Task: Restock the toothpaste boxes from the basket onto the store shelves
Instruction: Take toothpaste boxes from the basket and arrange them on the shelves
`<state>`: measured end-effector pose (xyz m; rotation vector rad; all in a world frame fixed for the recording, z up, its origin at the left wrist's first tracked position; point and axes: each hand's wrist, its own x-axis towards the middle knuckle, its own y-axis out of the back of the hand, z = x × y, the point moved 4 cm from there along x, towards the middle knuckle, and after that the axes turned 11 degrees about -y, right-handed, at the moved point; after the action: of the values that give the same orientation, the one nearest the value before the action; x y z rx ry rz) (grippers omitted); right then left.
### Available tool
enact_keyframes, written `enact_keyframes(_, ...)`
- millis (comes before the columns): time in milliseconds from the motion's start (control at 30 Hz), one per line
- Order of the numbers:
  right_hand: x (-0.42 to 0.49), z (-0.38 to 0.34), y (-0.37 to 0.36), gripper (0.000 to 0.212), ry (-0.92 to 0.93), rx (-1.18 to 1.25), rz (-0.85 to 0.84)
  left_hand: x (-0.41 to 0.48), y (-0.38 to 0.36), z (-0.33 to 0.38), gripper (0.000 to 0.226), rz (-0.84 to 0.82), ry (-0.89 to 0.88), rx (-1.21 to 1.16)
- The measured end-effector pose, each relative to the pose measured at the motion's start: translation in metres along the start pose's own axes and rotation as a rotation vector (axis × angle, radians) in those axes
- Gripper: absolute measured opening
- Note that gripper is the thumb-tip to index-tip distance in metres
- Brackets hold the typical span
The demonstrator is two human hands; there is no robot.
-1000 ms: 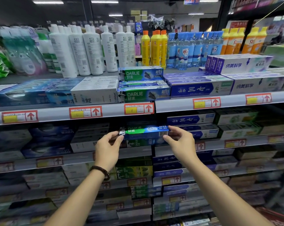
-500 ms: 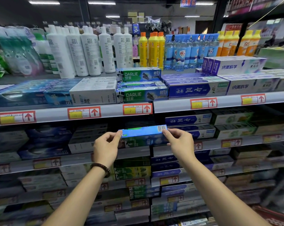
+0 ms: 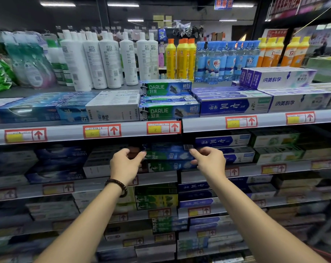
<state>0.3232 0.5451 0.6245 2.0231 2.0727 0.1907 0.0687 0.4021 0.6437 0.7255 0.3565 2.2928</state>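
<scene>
Sliding the Darlie toothpaste box (image 3: 166, 148) onto the Darlie stack (image 3: 166, 166) on the second shelf (image 3: 96, 184), we are finishing one placement, our left hand (image 3: 125, 165) and right hand (image 3: 210, 161) at its ends, fingers curled, though we cannot tell whether they pinch or merely touch. Next we likely square it and let go. A second ago we held it before the shelf edge; now it lies in shadow inside.

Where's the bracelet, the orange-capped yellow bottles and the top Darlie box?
bracelet (image 3: 118, 182): head view, beads on the wrist
orange-capped yellow bottles (image 3: 182, 60): head view, middle bottle's body
top Darlie box (image 3: 165, 88): head view, its front face
</scene>
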Motion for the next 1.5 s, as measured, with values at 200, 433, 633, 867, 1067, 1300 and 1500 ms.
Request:
enact_keyframes(200, 0.019, -0.012, -0.007, 0.009, -0.047, -0.111, 0.031, 0.019, -0.002, 0.009, 0.026, 0.005, 0.056, 0.062)
enact_keyframes(433, 0.028, -0.02, -0.016, 0.019, -0.172, -0.048, -0.04, 0.028, -0.014, 0.013, 0.022, -0.063, 0.143, 0.091)
enact_keyframes(633, 0.036, -0.015, -0.031, 0.015, -0.288, 0.157, -0.174, 0.032, -0.027, 0.011, 0.044, -0.216, 0.271, 0.163)
enact_keyframes(867, 0.037, -0.01, -0.041, 0.03, -0.256, 0.132, -0.206, 0.04, -0.035, 0.01, 0.03, -0.273, 0.262, 0.196)
enact_keyframes(1067, 0.038, -0.004, -0.048, 0.02, -0.279, 0.08, -0.206, 0.039, -0.036, 0.012, 0.034, -0.302, 0.298, 0.213)
enact_keyframes(1300, 0.029, -0.001, -0.051, 0.015, -0.239, 0.063, -0.204, 0.037, -0.036, 0.015, 0.026, -0.312, 0.335, 0.146)
enact_keyframes(1500, 0.029, 0.002, -0.049, 0.021, -0.226, 0.032, -0.195, 0.035, -0.039, 0.019, 0.024, -0.311, 0.323, 0.096)
